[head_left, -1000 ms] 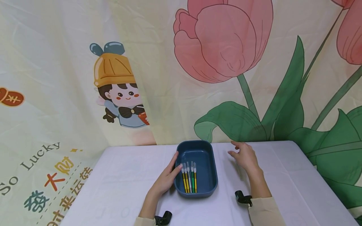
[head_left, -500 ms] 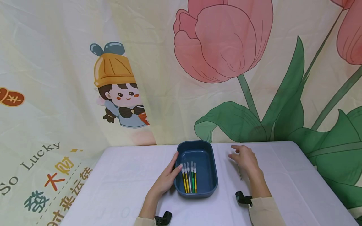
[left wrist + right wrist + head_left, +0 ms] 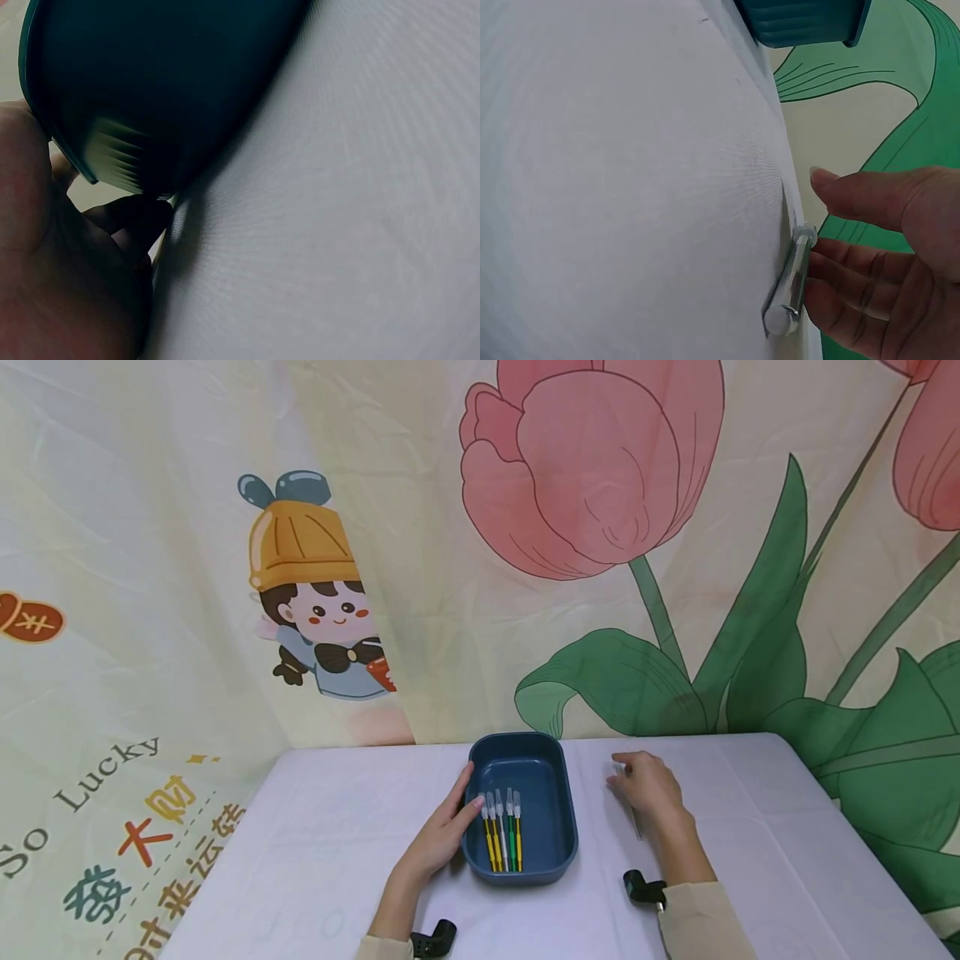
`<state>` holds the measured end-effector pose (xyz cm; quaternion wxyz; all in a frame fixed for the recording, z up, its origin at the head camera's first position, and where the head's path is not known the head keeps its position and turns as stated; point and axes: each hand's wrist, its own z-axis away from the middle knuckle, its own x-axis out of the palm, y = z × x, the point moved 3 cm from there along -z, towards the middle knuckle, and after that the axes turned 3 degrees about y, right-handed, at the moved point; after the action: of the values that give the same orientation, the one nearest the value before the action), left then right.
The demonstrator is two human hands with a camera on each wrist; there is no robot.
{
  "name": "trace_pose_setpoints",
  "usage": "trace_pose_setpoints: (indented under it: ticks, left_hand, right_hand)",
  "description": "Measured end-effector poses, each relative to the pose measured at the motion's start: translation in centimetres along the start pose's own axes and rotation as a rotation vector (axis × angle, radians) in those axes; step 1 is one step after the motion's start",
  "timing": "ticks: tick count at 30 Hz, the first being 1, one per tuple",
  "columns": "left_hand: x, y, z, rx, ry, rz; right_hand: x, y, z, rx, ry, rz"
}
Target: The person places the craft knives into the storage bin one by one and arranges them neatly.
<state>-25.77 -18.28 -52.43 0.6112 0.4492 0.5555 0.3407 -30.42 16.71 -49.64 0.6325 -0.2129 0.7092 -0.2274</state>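
Note:
My left hand [image 3: 438, 833] grips the left side of a dark blue rectangular tray [image 3: 566, 810], its thumb over the rim and fingers along the outer wall. Inside the tray lie several slender pen-like sticks [image 3: 513, 843] with clear caps and yellow, green or whitish bodies. To the tray's right, my right hand [image 3: 651, 787] is low over the table beside a single slender pale stick [image 3: 637, 823]. In the right wrist view this stick [image 3: 791, 289] lies on the cloth close to the fingers, with the thumb apart from it. Whether the fingers touch it I cannot tell.
A white cloth covers the table [image 3: 337, 835]. Directly behind its far edge hangs a printed curtain [image 3: 442, 610] with tulips and a cartoon figure. Black wrist cameras [image 3: 643, 887] sit on both wrists.
My right hand has sunk slightly toward the pale stick, its thumb and forefinger closer together. The left hand and the tray have not moved.

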Motion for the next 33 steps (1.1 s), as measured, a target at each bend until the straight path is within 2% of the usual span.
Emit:
trace_pose_setpoints:
  ticks: [8, 18, 33]
  left_hand:
    - [-0.01, 0.02, -0.06, 0.001, -0.002, 0.004]
    - [0.02, -0.04, 0.00, 0.001, -0.006, 0.002]
    - [0.04, 0.05, 0.05, -0.002, 0.002, -0.009]
  right_hand:
    - [0.30, 0.19, -0.07, 0.049, -0.025, 0.003]
    - [0.33, 0.22, -0.02, 0.040, -0.040, 0.010]
    - [0.29, 0.48, -0.28, 0.038, -0.073, -0.042]
